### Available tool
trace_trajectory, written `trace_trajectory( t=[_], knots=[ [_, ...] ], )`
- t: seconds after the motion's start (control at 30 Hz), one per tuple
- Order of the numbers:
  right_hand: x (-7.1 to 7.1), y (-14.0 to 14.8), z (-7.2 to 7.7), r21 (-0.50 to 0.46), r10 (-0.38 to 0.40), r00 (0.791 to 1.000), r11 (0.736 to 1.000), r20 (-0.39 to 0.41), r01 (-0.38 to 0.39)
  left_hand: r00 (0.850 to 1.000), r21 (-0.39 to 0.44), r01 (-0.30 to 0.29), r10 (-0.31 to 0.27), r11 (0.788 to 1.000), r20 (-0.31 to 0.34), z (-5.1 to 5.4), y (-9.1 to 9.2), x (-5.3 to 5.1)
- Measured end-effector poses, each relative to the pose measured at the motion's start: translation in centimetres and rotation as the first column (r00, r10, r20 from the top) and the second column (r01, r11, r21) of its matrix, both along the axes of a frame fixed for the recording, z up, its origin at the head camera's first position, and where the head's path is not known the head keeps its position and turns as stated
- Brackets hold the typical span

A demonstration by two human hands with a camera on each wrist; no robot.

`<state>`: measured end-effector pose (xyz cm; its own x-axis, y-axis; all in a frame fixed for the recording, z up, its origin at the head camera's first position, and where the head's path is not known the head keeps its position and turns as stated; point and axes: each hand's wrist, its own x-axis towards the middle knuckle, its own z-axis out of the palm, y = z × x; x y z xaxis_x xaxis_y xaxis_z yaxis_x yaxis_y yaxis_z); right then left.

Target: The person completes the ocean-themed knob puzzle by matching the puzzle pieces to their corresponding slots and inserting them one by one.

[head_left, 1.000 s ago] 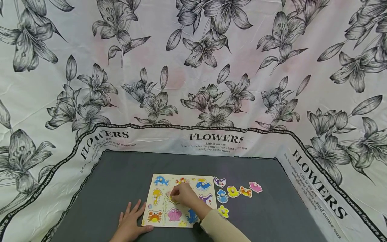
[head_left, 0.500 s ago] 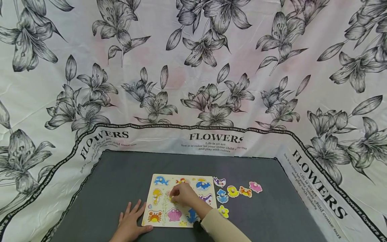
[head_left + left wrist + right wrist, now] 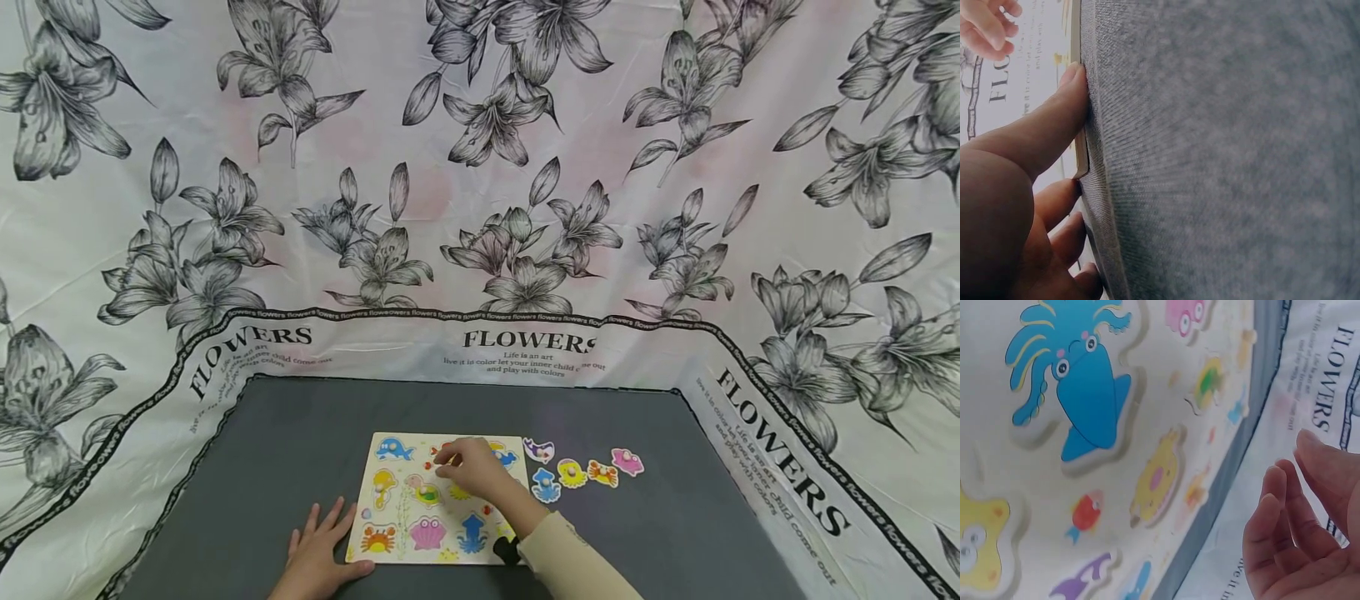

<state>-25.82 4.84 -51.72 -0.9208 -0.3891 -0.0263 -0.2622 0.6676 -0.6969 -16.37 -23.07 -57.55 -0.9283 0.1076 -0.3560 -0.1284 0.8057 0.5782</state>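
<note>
Right grip (image 3: 472, 467) looks empty, loosely curled; left grip (image 3: 318, 546) is spread against near-left of the board (image 3: 452, 527), which might skid if I slacken.

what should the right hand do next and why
Probably reach for the loose blue squid beside the board: the right hand appears empty, and the squid-shaped slot looks unfilled.
</note>
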Motion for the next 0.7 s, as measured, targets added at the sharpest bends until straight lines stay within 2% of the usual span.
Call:
trace_trajectory(
  t=[0.13,0.27,0.7],
  knots=[
    [0.6,0.9,0.8,-0.039,-0.003,1.0,0.999,-0.016,0.003,1.0,0.009,0.008,-0.008,1.0,0.002,0.1,0.0,0.0],
    [0.9,2.0,1.7,-0.034,-0.022,0.998,0.999,-0.065,0.02,1.0,0.016,0.013,-0.013,1.0,-0.003,0.2,0.0,0.1],
    [1.5,5.7,2.5,-0.061,-0.084,0.987,0.995,-0.134,0.077,0.999,0.027,0.019,-0.018,0.999,-0.029,0.3,-0.1,0.2]
  ],
)
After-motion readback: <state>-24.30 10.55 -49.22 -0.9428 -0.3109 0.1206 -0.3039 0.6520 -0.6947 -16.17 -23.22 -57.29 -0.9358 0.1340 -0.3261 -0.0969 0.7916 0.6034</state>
